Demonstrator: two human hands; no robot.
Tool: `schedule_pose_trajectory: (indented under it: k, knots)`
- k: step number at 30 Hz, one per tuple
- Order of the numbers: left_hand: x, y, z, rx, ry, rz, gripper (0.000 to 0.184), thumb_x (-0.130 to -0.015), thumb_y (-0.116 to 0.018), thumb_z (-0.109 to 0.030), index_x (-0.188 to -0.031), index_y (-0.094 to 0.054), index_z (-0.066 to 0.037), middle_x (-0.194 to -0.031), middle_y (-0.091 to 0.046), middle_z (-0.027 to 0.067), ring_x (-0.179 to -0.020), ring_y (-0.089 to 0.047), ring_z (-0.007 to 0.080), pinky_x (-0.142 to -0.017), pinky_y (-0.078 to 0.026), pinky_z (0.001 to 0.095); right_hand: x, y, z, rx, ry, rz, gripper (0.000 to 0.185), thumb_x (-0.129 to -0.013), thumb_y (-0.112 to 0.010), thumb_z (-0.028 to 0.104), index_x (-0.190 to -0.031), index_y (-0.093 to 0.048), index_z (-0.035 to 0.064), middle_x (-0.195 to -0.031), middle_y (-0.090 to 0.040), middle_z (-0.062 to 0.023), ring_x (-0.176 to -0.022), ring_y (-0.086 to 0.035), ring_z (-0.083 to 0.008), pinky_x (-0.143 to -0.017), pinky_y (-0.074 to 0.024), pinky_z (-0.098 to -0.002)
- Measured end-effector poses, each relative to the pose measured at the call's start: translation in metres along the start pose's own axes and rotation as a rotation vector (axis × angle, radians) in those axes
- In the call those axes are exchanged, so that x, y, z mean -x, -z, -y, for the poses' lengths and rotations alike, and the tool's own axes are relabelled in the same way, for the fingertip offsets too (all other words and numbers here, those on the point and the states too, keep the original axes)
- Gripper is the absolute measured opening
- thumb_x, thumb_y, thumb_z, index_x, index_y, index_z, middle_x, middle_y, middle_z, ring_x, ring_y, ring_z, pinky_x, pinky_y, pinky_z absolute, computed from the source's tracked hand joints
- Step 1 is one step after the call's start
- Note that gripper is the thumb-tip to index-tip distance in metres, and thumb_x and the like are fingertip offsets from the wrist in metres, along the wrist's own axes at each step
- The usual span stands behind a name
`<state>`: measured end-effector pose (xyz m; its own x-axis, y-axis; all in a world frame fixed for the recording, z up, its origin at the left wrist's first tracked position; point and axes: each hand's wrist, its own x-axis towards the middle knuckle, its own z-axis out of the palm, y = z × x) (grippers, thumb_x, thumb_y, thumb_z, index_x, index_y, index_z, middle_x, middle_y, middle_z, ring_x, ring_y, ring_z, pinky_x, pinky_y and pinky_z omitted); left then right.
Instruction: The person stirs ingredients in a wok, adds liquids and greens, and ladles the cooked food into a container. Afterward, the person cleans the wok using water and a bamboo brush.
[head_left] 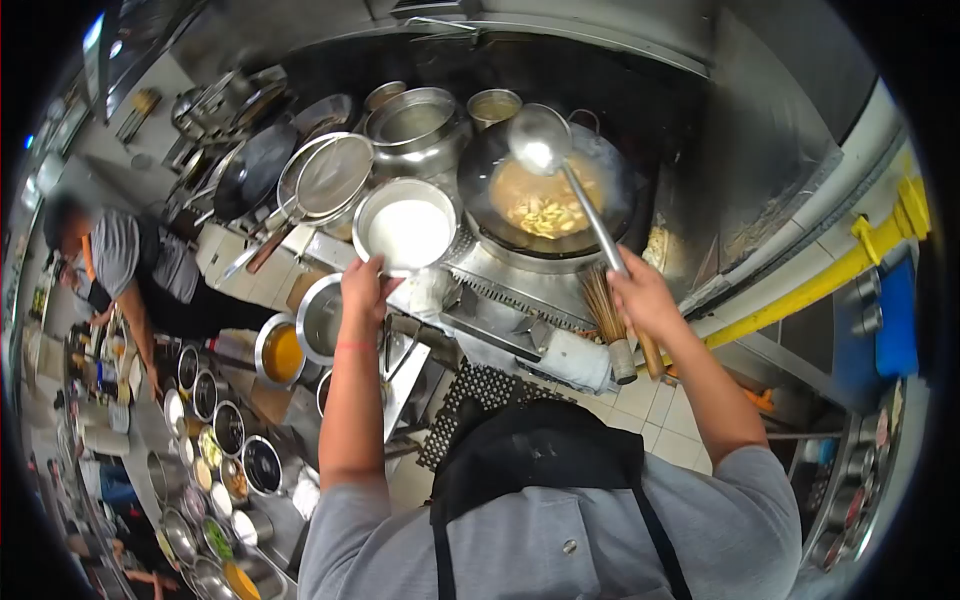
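Observation:
My right hand (645, 297) is closed around the handle of a long steel ladle (583, 192). The ladle's round head is above the far part of a dark wok (478, 190), which contains brownish liquid and pale yellow sliced food (545, 214). At the near left rim of a metal bowl (449, 200), my left hand (368, 290) grips the edge, its fingers partly hidden. White liquid (408, 235) lies inside this bowl, left of the wok.
Round strainers (335, 175) and a large metal pot (432, 100) stand beyond the bowl. A bamboo brush (604, 305) and folded white cloth (577, 360) are at the stove's front. Left are an orange-liquid bowl (262, 355), several ingredient containers and another person (150, 255).

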<state>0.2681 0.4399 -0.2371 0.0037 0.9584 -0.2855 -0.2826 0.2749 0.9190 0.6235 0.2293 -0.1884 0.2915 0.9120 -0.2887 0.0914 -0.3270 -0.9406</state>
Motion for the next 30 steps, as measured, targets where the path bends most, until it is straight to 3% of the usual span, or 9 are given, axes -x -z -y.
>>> schedule_pose_trajectory:
  k: [7, 12, 15, 17, 19, 21, 26, 28, 30]
  knots:
    - [-0.110, -0.118, -0.021, -0.150, -0.052, 0.211, 0.014, -0.089, -0.056, -0.009, -0.100, -0.057, -0.002, -0.093, -0.062, 0.0081, -0.076, -0.063, 0.0194, -0.056, -0.058, 0.0317, -0.086, -0.007, -0.057, 0.006, -0.268, -0.117, 0.021, -0.094, -0.053, 0.016, -0.110, -0.054, 0.0022, -0.061, -0.048, -0.0041, -0.039, -0.046, -0.0147, -0.032, -0.0366, -0.0328]
    - [-0.171, -0.179, -0.024, -0.278, -0.067, 0.294, 0.006, -0.087, -0.058, -0.006, -0.088, -0.055, -0.002, -0.089, -0.061, 0.0104, -0.071, -0.064, 0.0196, -0.054, -0.058, 0.0342, -0.141, -0.025, -0.054, -0.349, -0.335, -0.047, 0.025, -0.093, -0.054, 0.018, -0.114, -0.053, 0.0034, -0.065, -0.051, -0.0063, -0.039, -0.047, -0.0161, -0.033, -0.0373, -0.0340]
    - [-0.196, -0.200, -0.024, -0.349, -0.114, 0.309, 0.008, -0.086, -0.060, -0.005, -0.082, -0.053, -0.001, -0.083, -0.061, 0.0104, -0.065, -0.063, 0.0196, -0.051, -0.058, 0.0343, -0.176, -0.040, -0.079, -0.096, -0.212, -0.228, 0.029, -0.093, -0.055, 0.018, -0.118, -0.052, 0.0046, -0.067, -0.052, -0.0079, -0.039, -0.047, -0.0169, -0.034, -0.0386, -0.0343]
    - [-0.204, -0.214, -0.026, -0.387, -0.129, 0.354, 0.008, -0.088, -0.059, -0.008, -0.085, -0.055, -0.002, -0.084, -0.061, 0.0095, -0.070, -0.064, 0.0202, -0.051, -0.058, 0.0327, -0.192, -0.048, -0.133, 0.621, 0.510, -0.627, 0.032, -0.093, -0.055, 0.018, -0.121, -0.052, 0.0049, -0.066, -0.053, -0.0082, -0.040, -0.049, -0.0169, -0.035, -0.0400, -0.0344]
    - [-0.216, -0.226, -0.024, -0.423, -0.166, 0.375, 0.009, -0.088, -0.059, -0.007, -0.083, -0.054, -0.002, -0.082, -0.061, 0.0099, -0.067, -0.063, 0.0197, -0.051, -0.058, 0.0324, -0.174, -0.056, -0.124, 0.710, 0.465, -0.680, 0.031, -0.093, -0.055, 0.019, -0.120, -0.052, 0.0042, -0.065, -0.052, -0.0070, -0.042, -0.051, -0.0166, -0.035, -0.0403, -0.0341]
    - [-0.223, -0.237, -0.021, -0.455, -0.202, 0.392, 0.010, -0.087, -0.060, -0.007, -0.081, -0.053, -0.003, -0.081, -0.062, 0.0104, -0.065, -0.063, 0.0192, -0.050, -0.058, 0.0321, -0.122, -0.062, -0.040, -0.219, -0.335, -0.178, 0.031, -0.093, -0.054, 0.020, -0.120, -0.052, 0.0040, -0.067, -0.052, -0.0066, -0.043, -0.051, -0.0160, -0.035, -0.0396, -0.0338]
    - [-0.210, -0.260, -0.023, -0.432, -0.282, 0.364, 0.017, -0.086, -0.060, -0.006, -0.074, -0.048, -0.004, -0.074, -0.058, 0.0080, -0.063, -0.062, 0.0180, -0.046, -0.055, 0.0313, -0.176, -0.040, -0.073, -0.401, -0.327, -0.152, 0.034, -0.093, -0.054, 0.020, -0.124, -0.052, 0.0056, -0.069, -0.055, -0.0102, -0.046, -0.054, -0.0178, -0.038, -0.0418, -0.0356]
    - [-0.215, -0.263, -0.021, -0.426, -0.324, 0.387, 0.020, -0.086, -0.060, -0.006, -0.072, -0.047, -0.005, -0.072, -0.057, 0.0071, -0.061, -0.060, 0.0170, -0.045, -0.054, 0.0313, -0.185, -0.055, -0.098, 0.332, 0.033, -0.531, 0.038, -0.091, -0.055, 0.019, -0.126, -0.051, 0.0048, -0.074, -0.058, -0.0162, -0.052, -0.060, -0.0216, -0.044, -0.0466, -0.0392]
    - [-0.217, -0.268, -0.023, -0.416, -0.368, 0.408, 0.022, -0.086, -0.060, -0.007, -0.070, -0.045, -0.005, -0.069, -0.055, 0.0061, -0.060, -0.059, 0.0159, -0.044, -0.054, 0.0314, -0.159, -0.064, -0.097, 0.311, 0.035, -0.523, 0.038, -0.090, -0.056, 0.019, -0.125, -0.051, 0.0040, -0.075, -0.059, -0.0181, -0.052, -0.061, -0.0234, -0.046, -0.0481, -0.0401]
